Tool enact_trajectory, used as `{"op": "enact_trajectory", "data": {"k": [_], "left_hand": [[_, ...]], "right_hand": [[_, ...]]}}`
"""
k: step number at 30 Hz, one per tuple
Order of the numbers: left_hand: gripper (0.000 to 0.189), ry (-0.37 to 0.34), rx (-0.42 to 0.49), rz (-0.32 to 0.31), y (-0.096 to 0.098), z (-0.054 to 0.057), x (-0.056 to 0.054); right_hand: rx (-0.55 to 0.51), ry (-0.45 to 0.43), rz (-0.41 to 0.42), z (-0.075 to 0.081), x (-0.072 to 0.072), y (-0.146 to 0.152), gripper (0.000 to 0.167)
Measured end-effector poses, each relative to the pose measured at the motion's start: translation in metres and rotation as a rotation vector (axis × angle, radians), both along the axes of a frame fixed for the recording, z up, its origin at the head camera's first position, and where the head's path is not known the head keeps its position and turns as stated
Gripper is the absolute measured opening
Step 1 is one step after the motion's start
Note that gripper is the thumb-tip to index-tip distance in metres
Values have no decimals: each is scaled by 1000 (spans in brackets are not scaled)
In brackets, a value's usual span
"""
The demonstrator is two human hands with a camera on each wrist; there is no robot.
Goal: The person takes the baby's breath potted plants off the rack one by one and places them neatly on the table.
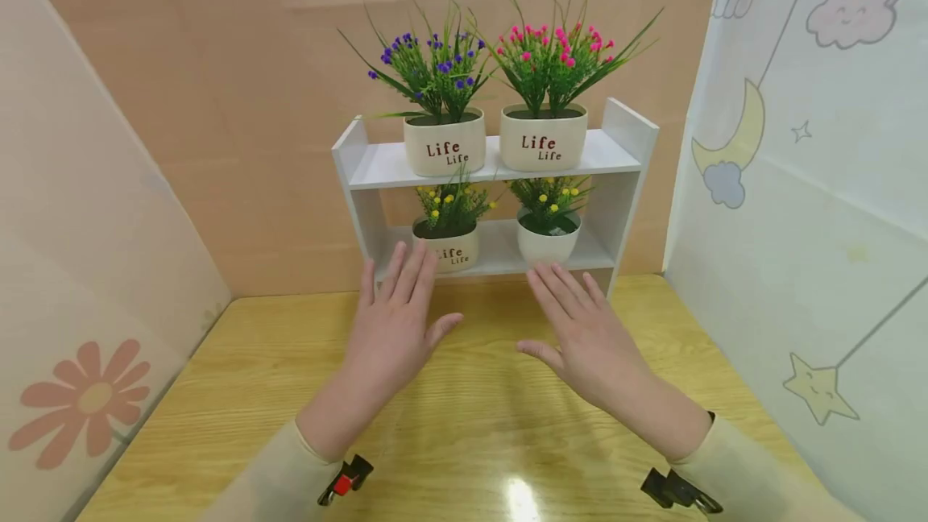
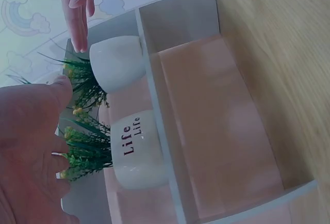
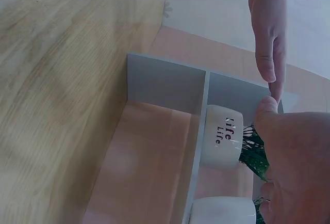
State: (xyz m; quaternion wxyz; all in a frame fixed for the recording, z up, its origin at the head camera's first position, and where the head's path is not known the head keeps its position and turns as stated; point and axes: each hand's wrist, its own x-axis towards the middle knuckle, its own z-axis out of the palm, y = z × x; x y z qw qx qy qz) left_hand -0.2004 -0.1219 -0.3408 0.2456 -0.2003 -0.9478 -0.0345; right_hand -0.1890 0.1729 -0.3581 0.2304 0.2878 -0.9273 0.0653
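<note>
Both bare hands reach forward above the table with straight fingers and hold nothing. The left hand [image 1: 395, 329] is nearest to a cream oval pot marked "Life Life" with yellow flowers [image 1: 448, 252] on the lower shelf. Opposite it, the right hand [image 1: 580, 329] is nearest to a plain white round pot with yellow flowers [image 1: 548, 244]. On the upper shelf stand a cream pot with purple flowers [image 1: 445, 143] and a cream pot with pink flowers [image 1: 544, 142]. In the head view, the left fingertips overlap the lower cream pot; contact cannot be told.
A white two-tier shelf [image 1: 384, 165] stands at the back of the wood-grain table [image 1: 464, 425]. Printed panels rise on the left [image 1: 87, 184] and right [image 1: 819, 224], and a peach-coloured backdrop [image 1: 239, 103] hangs behind. Black clips [image 1: 677, 491] sit near the sleeve cuffs.
</note>
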Motion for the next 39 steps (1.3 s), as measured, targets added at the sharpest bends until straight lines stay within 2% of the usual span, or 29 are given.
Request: {"op": "enact_trajectory", "data": {"k": [4,11,16,20,33,39], "left_hand": [[94,-22,4,7,-3,8,-1],[94,-14,3,17,-7,17,-3],[96,-21,13,24,-9,23,-4],[96,-4,20,19,-10,27,-6],[94,17,22,33,-13,45,-13],[94,10,46,54,-15,53,-17]], "right_hand": [[14,-6,-8,7,-1,-1,95],[41,-20,-20,21,-4,-4,99],[54,7,-16,35,-6,-5,97],[56,22,-12,43,-7,-7,97],[42,-7,-6,68,-16,-10,97],[52,29,6,77,-21,-11,97]]}}
